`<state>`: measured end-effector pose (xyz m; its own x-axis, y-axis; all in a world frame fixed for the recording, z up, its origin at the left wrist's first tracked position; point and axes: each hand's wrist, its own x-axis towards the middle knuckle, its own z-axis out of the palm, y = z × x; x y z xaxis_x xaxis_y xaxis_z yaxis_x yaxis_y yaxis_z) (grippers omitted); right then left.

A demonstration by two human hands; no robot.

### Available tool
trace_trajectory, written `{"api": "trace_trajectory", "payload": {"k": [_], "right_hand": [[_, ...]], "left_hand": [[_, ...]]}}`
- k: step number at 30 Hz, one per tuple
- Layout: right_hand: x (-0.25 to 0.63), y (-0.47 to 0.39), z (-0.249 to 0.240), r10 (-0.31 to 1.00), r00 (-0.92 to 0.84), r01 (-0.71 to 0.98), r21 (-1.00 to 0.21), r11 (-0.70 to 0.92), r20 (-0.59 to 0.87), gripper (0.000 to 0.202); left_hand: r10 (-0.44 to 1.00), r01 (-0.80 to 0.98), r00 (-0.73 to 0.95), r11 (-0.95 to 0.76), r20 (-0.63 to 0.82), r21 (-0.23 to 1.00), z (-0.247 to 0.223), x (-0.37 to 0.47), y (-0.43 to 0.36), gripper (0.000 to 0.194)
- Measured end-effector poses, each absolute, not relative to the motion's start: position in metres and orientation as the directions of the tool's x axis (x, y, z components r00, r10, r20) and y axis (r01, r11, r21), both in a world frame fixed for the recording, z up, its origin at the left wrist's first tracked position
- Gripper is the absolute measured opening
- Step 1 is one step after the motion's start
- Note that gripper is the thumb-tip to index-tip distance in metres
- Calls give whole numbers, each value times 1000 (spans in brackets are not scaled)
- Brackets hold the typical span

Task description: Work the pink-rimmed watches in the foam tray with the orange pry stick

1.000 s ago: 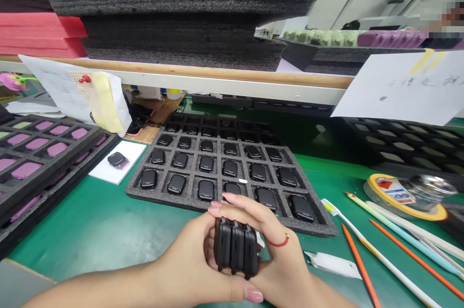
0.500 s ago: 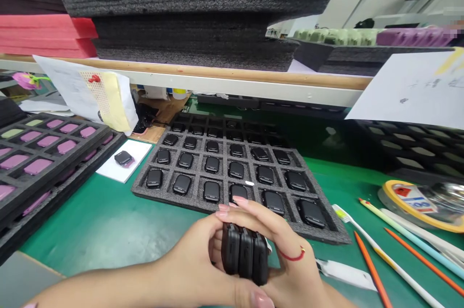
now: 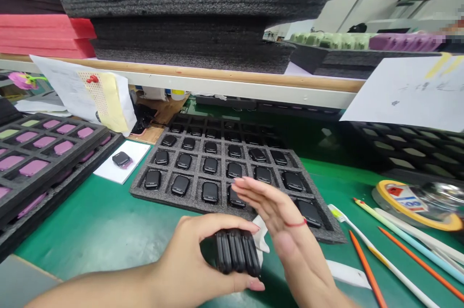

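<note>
Left hand (image 3: pixel 197 255) grips a stack of black watch bodies (image 3: pixel 237 251) above the green mat (image 3: pixel 97 226); right hand (image 3: pixel 270 204) hovers flat, fingers spread, holding nothing, over the foam tray (image 3: pixel 232 172) of watches

Foam, plastic and a matt green surface

The three black cases (image 3: pixel 236 251) in the left hand (image 3: pixel 188 269) look like smooth plastic with a dull sheen. The tray (image 3: pixel 188 201) is coarse, matt black foam, as are the slabs (image 3: pixel 195 18) on the shelf; the red slabs (image 3: pixel 43 35) look finer. The surface (image 3: pixel 101 226) is smooth matt green. The sheets (image 3: pixel 409 90) are plain matt paper. The tape roll (image 3: pixel 416 201) is glossy.
</note>
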<state>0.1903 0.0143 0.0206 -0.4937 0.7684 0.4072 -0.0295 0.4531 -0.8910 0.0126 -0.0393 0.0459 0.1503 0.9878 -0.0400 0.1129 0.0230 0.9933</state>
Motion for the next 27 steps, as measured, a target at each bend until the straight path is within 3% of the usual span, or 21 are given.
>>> {"api": "trace_trajectory", "payload": {"k": [3, 6, 11, 16, 18, 20, 22, 23, 24, 27], "right_hand": [[186, 22, 17, 839, -514, -93, -984, 154, 180, 52], [183, 23, 17, 771, -636, -38, -999, -5, 20, 61], [180, 14, 22, 692, -722, -106, -992, -74, 25, 78], [173, 8, 20, 743, -662, -103, -994, 36, 95, 93], [173, 7, 19, 767, -620, -105, -986, 128, 165, 98], [174, 6, 19, 780, -562, -91, -957, 274, 277, 103], [178, 7, 21, 757, -538, -31, -906, 421, 370, 105], [180, 8, 22, 741, -535, -3, -878, 480, 407, 103], [181, 8, 24, 725, -535, 21, -851, 525, 434, 99], [185, 11, 25, 677, -551, 56, -787, 614, 489, 77]], "left_hand": [[987, 156, 154, -74, 50, 985, 46, 12, -38, 39], [970, 165, 162, -210, 184, 964, 44, 13, -37, 36], [943, 158, 182, -307, 278, 939, 37, 13, -36, 32], [928, 91, 235, -318, 290, 944, 31, 11, -39, 23], [942, 132, 232, -278, 243, 951, 31, 9, -41, 32], [965, 116, 204, -191, 165, 975, 32, 9, -41, 73], [974, -38, 228, -13, 21, 999, 34, 10, -40, 119], [960, -148, 273, 104, -60, 984, 35, 11, -39, 127], [935, -239, 331, 216, -130, 947, 37, 12, -38, 121], [875, -333, 433, 377, -215, 864, 40, 14, -34, 70]]}}
